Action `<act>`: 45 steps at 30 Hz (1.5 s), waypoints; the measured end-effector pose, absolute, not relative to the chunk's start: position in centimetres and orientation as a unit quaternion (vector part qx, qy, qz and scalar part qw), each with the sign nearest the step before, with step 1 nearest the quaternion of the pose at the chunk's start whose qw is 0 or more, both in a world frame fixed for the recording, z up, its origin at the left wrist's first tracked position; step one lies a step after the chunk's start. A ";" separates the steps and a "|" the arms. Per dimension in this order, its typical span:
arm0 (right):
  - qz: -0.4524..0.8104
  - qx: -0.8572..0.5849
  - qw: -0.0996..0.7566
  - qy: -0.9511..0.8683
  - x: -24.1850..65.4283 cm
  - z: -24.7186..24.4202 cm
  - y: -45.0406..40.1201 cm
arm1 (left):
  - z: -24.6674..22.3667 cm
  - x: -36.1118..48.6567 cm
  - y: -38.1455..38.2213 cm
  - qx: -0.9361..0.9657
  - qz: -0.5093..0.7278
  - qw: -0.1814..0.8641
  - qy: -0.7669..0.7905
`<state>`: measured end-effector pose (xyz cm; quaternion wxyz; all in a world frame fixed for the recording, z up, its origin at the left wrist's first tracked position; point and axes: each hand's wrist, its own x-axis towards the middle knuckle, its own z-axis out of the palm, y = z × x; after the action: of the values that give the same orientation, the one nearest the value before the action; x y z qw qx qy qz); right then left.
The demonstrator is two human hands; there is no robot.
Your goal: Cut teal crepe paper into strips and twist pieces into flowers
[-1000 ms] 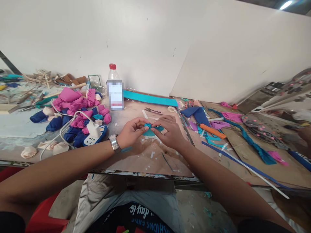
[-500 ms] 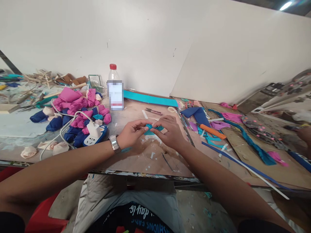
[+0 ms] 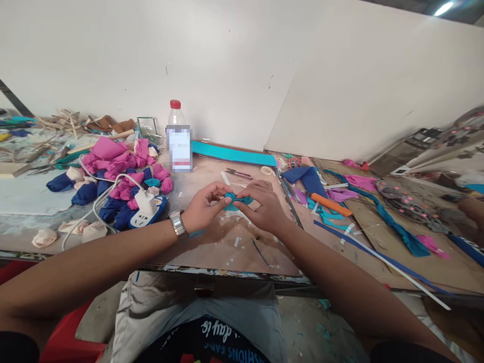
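Note:
Between my two hands, just above the tabletop (image 3: pixel 212 252), is a teal crepe paper flower (image 3: pixel 230 195), rolled into a small rosette with a loose strip trailing right. My left hand (image 3: pixel 207 205), with a metal watch at its wrist, pinches the rosette from the left between thumb and fingers. On the other side my right hand (image 3: pixel 261 202) grips the strip close to the rosette, thumb and forefinger together. Part of the strip is hidden behind the right fingers. Beyond the hands lie a small dark pointed tool (image 3: pixel 239 174) and a roll of tape (image 3: pixel 266 171).
Left of me, pink, navy and cream paper flowers (image 3: pixel 109 156) crowd around a power strip (image 3: pixel 149 214) with a white cable. A red-capped bottle (image 3: pixel 175 113) stands behind, beside a flat teal strip (image 3: pixel 234 153). To the right lie an orange-handled cutter (image 3: pixel 330 204) and another person's hand (image 3: pixel 472 206).
The rosette has turned slightly between my fingers and shows more of its rolled top. Both hands keep nearly the same place. The other person's hand at the far right has shifted slightly.

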<state>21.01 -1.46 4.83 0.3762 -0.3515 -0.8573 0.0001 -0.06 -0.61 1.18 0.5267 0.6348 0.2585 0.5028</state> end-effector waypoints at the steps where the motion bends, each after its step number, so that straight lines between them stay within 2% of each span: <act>1: 0.000 -0.349 0.378 -0.858 21.0 4.8 -1.5 | 1.1 0.0 -0.6 0.628 0.505 0.532 0.257; 8: -0.006 -0.343 0.381 -0.859 21.1 4.7 -1.4 | 1.1 0.2 -0.8 0.603 0.504 0.564 0.252; 18: -0.007 -0.348 0.376 -0.859 21.1 4.9 -1.5 | 1.2 -0.1 -0.7 0.648 0.484 0.519 0.277; 30: 0.004 -0.344 0.376 -0.860 21.1 4.8 -1.4 | 1.1 0.0 -0.6 0.618 0.503 0.543 0.263; 45: 0.001 -0.351 0.371 -0.860 21.0 4.9 -1.4 | 1.5 -0.2 -0.7 0.659 0.496 0.480 0.299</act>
<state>20.98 -1.43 4.89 0.3710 -0.3511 -0.8597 0.0006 -0.18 -0.74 1.52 0.4804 0.6586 0.2988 0.4962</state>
